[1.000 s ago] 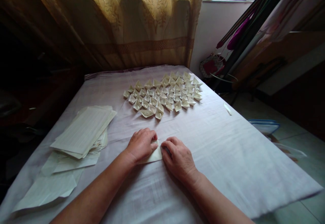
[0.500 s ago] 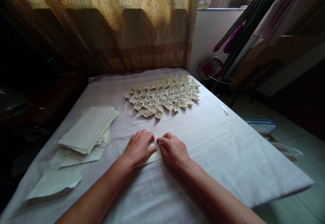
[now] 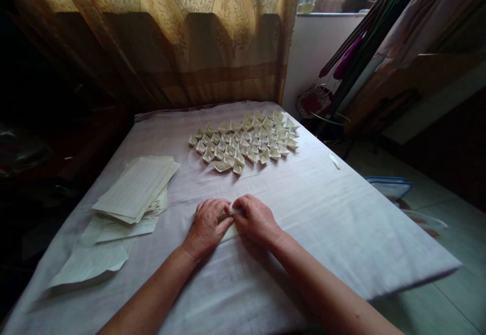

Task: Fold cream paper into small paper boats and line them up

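Observation:
A small folded sheet of paper point(image 3: 230, 233) lies on the cloth-covered table, mostly hidden under my fingers. My left hand point(image 3: 209, 219) is closed on its left part, thumb pressed along the upper fold. From the other side my right hand point(image 3: 255, 218) pinches the same paper, with its fingertips almost meeting the left thumb. Beyond both hands stand several folded paper boats point(image 3: 245, 142), set close together in rows. Left of my left hand lies a stack of loose paper sheets point(image 3: 138, 188), its lower pages spread toward me.
A small white scrap point(image 3: 334, 161) lies near the right edge of the table point(image 3: 304, 213). A patterned curtain point(image 3: 212, 46) hangs behind the far edge. Plastic containers point(image 3: 391, 187) stand on the floor at right.
My fingers have drawn closer together over the paper, and less of it shows now. The right hand has shifted slightly left. The view has moved a little.

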`<state>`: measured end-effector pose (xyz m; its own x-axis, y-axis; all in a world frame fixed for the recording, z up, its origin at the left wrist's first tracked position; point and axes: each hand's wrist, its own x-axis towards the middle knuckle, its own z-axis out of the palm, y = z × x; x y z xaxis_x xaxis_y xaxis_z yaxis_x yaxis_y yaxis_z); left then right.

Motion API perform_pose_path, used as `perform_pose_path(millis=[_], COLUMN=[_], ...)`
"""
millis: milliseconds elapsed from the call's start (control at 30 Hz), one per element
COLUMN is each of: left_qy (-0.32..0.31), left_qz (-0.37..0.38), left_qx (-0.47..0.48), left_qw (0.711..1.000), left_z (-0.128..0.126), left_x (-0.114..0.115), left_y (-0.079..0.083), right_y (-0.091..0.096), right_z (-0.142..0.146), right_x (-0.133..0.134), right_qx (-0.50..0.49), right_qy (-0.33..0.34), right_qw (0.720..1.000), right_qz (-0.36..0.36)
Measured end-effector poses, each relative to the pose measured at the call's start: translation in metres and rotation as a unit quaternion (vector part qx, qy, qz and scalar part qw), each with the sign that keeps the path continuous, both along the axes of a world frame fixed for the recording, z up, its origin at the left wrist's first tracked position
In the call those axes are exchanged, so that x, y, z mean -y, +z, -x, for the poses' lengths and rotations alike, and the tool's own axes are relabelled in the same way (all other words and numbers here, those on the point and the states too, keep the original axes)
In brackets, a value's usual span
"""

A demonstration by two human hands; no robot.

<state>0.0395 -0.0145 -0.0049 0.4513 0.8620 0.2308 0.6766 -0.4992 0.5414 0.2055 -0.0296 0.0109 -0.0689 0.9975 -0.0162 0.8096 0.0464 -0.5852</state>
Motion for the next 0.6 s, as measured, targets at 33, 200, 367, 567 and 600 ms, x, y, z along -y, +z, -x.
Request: perform_pose_path(millis=[33, 200, 367, 567, 600], left_qy=[0.007, 0.034, 0.020, 0.079, 0.084], left_qz=[-0.003, -0.001, 0.024, 0.034, 0.040], left_qx=[0.006, 0.016, 0.061, 0.150, 0.155], left_qw=[1.000, 0.999, 0.998, 0.985, 0.984], left_z=[0.000, 0.005, 0.016, 0.026, 0.027], left_x=[0.000, -0.002, -0.007, -0.013, -0.013], left_y=[-0.002, -0.003, 0.013, 0.021, 0.020], right_y=[-0.002, -0.014, -0.008, 0.004, 0.003], right_z=[0.001, 0.003, 0.005, 0.012, 0.013], right_x=[0.000, 0.002, -0.005, -0.020, -0.021], right_qx=[-0.019, -0.136, -0.239, -0.217, -0.211], right_qy=[-0.001, -0.030, 0.000, 0.065, 0.067], right_qw=[1.000, 0.990, 0.968, 0.974, 0.975], right_qz=[0.002, -0.016, -0.079, -0.027, -0.034])
